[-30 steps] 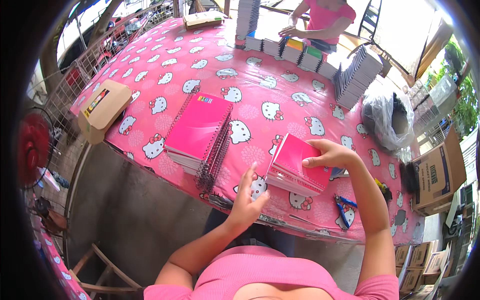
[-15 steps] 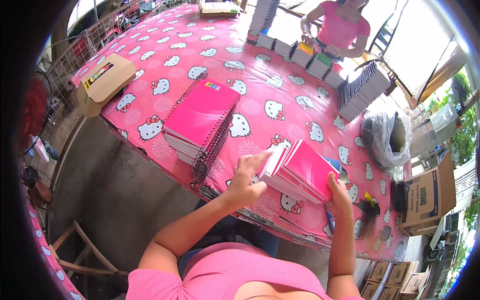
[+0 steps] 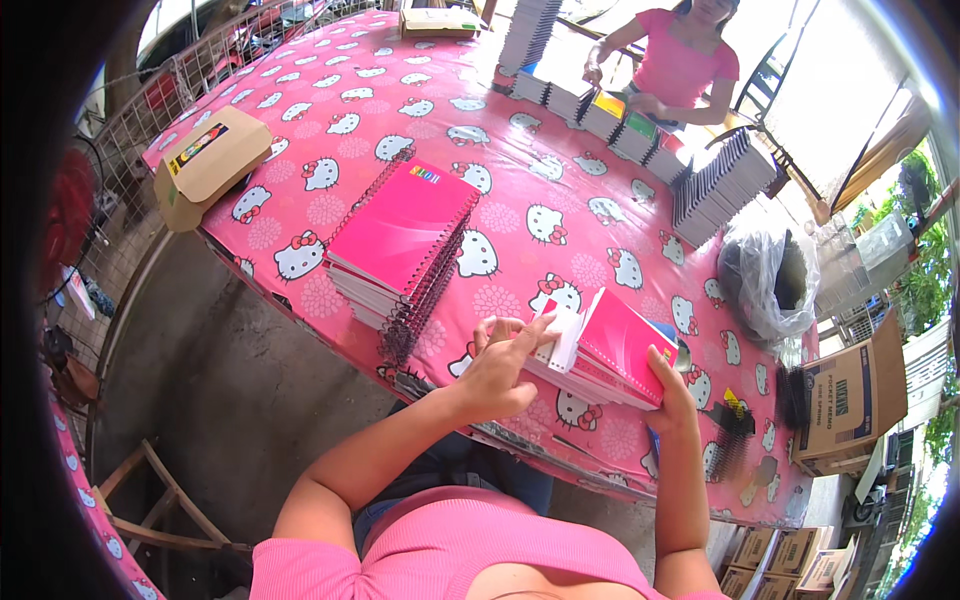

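Note:
In front of me, low over the pink tablecloth, is a stack of pink-covered notebooks (image 3: 628, 335) with white pages and no coils showing. My right hand (image 3: 675, 395) grips its right end, thumb on top of the cover. At the stack's left end, my left hand (image 3: 503, 368) has its fingers curled and its thumb against the white page edges (image 3: 562, 338), which are fanned apart there. To the left stands a pile of pink spiral notebooks (image 3: 405, 230) with black coils, touched by neither hand.
Loose black coils (image 3: 735, 430) lie to the right, near a bag-lined bin (image 3: 765, 275) and an open cardboard box (image 3: 850, 400). A cardboard carton (image 3: 215, 160) sits at the table's left edge. Across the table, a co-worker (image 3: 685, 65) handles rows of notebooks (image 3: 603, 113).
My left index finger, stretched out before, has curled in, and the left thumb has come onto the page edges. The co-worker's hands have moved apart.

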`<state>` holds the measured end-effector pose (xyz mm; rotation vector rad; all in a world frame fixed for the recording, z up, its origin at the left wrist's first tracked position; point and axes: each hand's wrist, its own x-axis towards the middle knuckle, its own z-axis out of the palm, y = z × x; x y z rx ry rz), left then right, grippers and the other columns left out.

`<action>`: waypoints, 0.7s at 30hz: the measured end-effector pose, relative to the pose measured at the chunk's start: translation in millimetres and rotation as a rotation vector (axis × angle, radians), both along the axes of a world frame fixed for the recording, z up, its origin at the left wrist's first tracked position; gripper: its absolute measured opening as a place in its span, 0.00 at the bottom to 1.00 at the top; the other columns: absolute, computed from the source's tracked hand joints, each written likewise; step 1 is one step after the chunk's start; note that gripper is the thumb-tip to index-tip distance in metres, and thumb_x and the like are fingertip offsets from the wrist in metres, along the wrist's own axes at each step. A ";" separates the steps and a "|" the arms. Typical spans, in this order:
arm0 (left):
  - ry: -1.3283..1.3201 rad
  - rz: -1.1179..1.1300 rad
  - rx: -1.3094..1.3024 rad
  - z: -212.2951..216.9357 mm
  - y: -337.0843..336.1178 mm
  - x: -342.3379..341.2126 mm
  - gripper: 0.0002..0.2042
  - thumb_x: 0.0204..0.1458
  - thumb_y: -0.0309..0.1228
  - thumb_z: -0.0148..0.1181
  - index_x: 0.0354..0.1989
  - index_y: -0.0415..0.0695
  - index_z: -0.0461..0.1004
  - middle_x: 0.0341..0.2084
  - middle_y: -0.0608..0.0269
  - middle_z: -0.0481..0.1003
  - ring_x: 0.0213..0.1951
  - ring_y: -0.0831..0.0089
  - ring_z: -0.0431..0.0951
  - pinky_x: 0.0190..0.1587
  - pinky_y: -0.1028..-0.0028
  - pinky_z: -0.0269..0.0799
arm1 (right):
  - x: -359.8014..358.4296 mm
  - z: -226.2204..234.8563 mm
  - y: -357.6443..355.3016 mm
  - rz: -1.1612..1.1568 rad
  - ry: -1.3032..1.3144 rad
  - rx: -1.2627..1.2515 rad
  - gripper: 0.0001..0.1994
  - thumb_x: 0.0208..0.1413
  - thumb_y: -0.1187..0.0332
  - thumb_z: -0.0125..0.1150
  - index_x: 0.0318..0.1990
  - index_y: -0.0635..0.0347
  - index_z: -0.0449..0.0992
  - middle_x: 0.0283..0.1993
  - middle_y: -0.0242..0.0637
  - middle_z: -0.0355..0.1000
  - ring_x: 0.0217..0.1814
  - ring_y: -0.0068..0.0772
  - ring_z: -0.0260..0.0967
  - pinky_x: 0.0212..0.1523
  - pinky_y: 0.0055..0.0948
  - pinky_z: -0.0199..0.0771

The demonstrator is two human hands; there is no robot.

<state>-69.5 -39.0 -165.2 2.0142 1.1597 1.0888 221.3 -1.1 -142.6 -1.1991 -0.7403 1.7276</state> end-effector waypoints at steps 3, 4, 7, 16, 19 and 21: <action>-0.026 -0.032 -0.065 5.8 5.5 -4.1 0.44 0.34 0.22 0.53 0.68 0.47 0.51 0.55 0.64 0.72 0.57 0.61 0.59 0.63 0.54 0.34 | -0.1 6.5 -4.1 0.033 0.055 0.019 0.21 0.61 0.59 0.57 0.55 0.64 0.66 0.50 0.45 0.73 0.49 0.39 0.75 0.49 0.41 0.77; -0.082 -0.002 -0.079 6.8 8.0 -7.7 0.43 0.34 0.22 0.53 0.68 0.47 0.52 0.55 0.64 0.72 0.57 0.61 0.59 0.63 0.53 0.34 | -0.6 9.4 -6.0 0.052 0.082 0.033 0.21 0.61 0.60 0.57 0.55 0.63 0.66 0.50 0.45 0.73 0.49 0.39 0.75 0.49 0.41 0.77; -0.032 0.057 -0.013 -0.9 9.3 -10.0 0.42 0.32 0.20 0.51 0.67 0.47 0.54 0.55 0.67 0.73 0.56 0.62 0.60 0.64 0.56 0.33 | -0.3 10.6 -9.4 0.011 0.147 -0.007 0.20 0.61 0.61 0.57 0.55 0.63 0.67 0.50 0.45 0.73 0.48 0.40 0.75 0.49 0.43 0.78; -0.003 -0.031 0.098 1.1 13.1 0.4 0.42 0.32 0.20 0.50 0.66 0.48 0.55 0.54 0.66 0.74 0.57 0.64 0.61 0.64 0.50 0.35 | 4.6 3.1 -9.5 -0.015 0.148 -0.017 0.20 0.61 0.59 0.56 0.55 0.63 0.66 0.50 0.46 0.73 0.49 0.41 0.75 0.48 0.43 0.78; 0.072 0.100 0.132 -5.9 13.0 -6.6 0.41 0.32 0.18 0.49 0.65 0.45 0.56 0.52 0.67 0.75 0.56 0.64 0.61 0.64 0.52 0.34 | -7.6 14.5 -13.3 -0.018 0.177 -0.025 0.19 0.59 0.64 0.59 0.54 0.65 0.67 0.48 0.41 0.73 0.47 0.33 0.74 0.47 0.36 0.77; 0.127 0.127 0.105 -0.2 11.2 -4.1 0.39 0.34 0.16 0.48 0.64 0.43 0.56 0.50 0.68 0.77 0.56 0.65 0.62 0.63 0.51 0.34 | -11.7 13.1 -12.2 -0.045 0.110 0.005 0.19 0.59 0.64 0.59 0.53 0.65 0.68 0.47 0.40 0.73 0.46 0.32 0.75 0.46 0.34 0.77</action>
